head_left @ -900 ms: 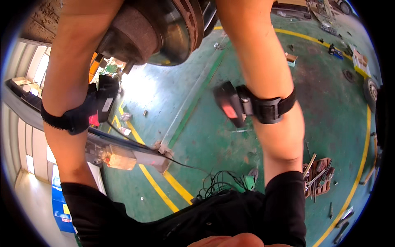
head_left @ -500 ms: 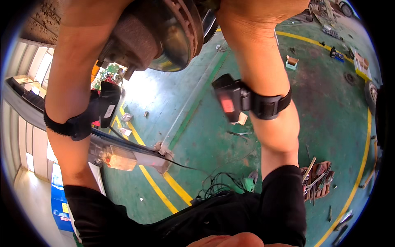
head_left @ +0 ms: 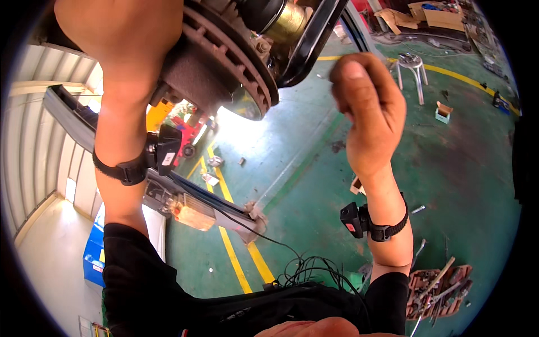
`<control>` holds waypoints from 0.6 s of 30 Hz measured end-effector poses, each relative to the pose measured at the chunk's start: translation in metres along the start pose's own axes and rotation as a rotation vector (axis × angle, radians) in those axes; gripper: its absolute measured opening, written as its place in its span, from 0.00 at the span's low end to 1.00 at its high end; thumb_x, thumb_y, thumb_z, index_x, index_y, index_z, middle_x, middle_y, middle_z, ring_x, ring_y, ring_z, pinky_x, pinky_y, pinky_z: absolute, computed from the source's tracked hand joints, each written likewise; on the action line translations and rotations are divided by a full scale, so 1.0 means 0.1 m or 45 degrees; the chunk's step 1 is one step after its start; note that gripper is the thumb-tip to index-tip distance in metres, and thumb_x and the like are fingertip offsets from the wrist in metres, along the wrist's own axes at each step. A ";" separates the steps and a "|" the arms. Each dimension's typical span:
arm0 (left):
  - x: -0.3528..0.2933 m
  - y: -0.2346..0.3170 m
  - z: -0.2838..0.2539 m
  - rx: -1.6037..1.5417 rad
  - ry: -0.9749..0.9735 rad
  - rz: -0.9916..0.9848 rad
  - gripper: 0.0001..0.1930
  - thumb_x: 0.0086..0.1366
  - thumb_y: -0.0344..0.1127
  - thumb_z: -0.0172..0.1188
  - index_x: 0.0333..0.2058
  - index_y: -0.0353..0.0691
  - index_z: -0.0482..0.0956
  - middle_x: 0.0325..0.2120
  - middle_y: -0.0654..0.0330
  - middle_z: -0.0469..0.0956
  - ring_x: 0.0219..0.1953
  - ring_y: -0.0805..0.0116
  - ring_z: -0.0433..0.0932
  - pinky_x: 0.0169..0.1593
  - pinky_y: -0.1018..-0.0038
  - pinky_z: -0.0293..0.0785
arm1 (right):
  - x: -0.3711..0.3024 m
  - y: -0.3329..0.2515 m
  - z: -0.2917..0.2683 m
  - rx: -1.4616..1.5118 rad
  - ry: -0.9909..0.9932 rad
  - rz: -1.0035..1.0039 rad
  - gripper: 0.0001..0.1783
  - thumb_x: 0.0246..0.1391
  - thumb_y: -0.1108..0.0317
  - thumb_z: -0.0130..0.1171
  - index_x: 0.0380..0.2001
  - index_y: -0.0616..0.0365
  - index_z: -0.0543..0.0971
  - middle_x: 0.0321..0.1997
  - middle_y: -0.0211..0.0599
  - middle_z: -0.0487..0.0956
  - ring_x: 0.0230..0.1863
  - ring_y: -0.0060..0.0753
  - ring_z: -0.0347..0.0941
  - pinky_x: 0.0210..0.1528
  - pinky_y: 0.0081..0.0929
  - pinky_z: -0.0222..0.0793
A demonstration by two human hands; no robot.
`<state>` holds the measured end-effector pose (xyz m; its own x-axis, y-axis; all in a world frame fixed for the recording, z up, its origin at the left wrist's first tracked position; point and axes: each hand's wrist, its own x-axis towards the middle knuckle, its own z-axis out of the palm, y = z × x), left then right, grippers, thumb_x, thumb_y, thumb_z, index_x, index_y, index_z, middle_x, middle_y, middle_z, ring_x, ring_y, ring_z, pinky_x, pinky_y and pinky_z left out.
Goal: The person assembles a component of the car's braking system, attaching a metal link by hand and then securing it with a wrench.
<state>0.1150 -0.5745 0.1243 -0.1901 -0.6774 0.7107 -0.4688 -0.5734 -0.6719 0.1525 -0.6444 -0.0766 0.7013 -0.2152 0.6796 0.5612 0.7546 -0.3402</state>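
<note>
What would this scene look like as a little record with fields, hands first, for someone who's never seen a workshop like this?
Left hand: at the brake disc, fingers out of view, contact unclear
Right hand: fingers curled, apart from the black bent bar; contents hidden
Forearms: black strap around each
Floor: green, yellow lines
Tool tray: brownish, tools on it, lower right
Stool: metal, upper right

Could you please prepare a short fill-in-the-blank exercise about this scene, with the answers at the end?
1. The ____ hand is nearer the brake disc.
2. The floor is mainly ____ in colour.
3. Both sleeves are ____.
4. The tools lie on the person's ____ side.

Missing words: left; green; black; right.
</note>
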 end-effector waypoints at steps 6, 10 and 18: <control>0.02 0.03 -0.04 -0.056 -0.010 -0.131 0.13 0.73 0.38 0.55 0.30 0.34 0.75 0.21 0.72 0.66 0.25 0.82 0.59 0.28 0.82 0.53 | 0.36 -0.06 0.24 0.099 -0.334 0.093 0.12 0.65 0.62 0.53 0.36 0.61 0.75 0.24 0.23 0.71 0.21 0.11 0.56 0.24 0.13 0.50; 0.03 -0.06 -0.07 -0.200 -0.049 -0.107 0.13 0.72 0.37 0.55 0.30 0.35 0.75 0.21 0.72 0.66 0.25 0.83 0.60 0.28 0.82 0.53 | 0.48 -0.04 0.38 0.105 -0.349 0.094 0.11 0.64 0.63 0.51 0.34 0.60 0.74 0.23 0.24 0.70 0.21 0.12 0.56 0.23 0.14 0.50; 0.00 0.01 -0.04 -0.068 -0.083 -0.104 0.14 0.73 0.37 0.55 0.28 0.35 0.75 0.20 0.71 0.67 0.24 0.82 0.61 0.28 0.83 0.55 | 0.86 -0.16 0.25 0.099 -0.042 -0.136 0.11 0.63 0.65 0.48 0.29 0.59 0.72 0.20 0.25 0.68 0.20 0.14 0.57 0.22 0.17 0.52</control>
<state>0.1113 -0.5737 0.1243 -0.0940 -0.6590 0.7462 -0.5258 -0.6037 -0.5993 0.1933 -0.6592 0.0035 0.6239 -0.2772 0.7307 0.5952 0.7744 -0.2144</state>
